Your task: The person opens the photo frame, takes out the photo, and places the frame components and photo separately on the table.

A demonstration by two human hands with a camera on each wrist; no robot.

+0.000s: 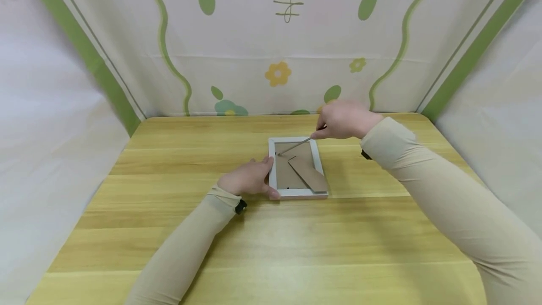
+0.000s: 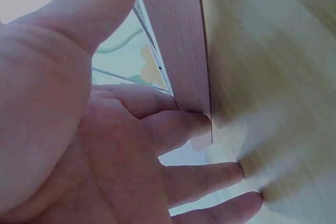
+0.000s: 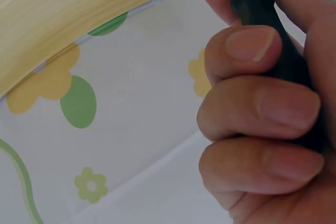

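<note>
A white picture frame (image 1: 298,193) lies face down on the wooden table, its brown backing board (image 1: 284,173) and slanted stand leg (image 1: 311,175) upward. Small dark tabs show along the board's edges. My left hand (image 1: 247,179) rests against the frame's left side, thumb at the near left corner. In the left wrist view its fingers are spread, some touching the frame's side (image 2: 176,35) and others the table. My right hand (image 1: 344,119) grips a screwdriver by its dark handle (image 3: 296,72). The thin shaft (image 1: 295,146) slants down left, its tip at the board's upper left tab.
The wooden table (image 1: 169,239) stretches around the frame on all sides. A white cloth with printed flowers (image 1: 237,36) hangs at the table's far edge. Pale cloth walls (image 1: 51,107) with green bands stand at both sides.
</note>
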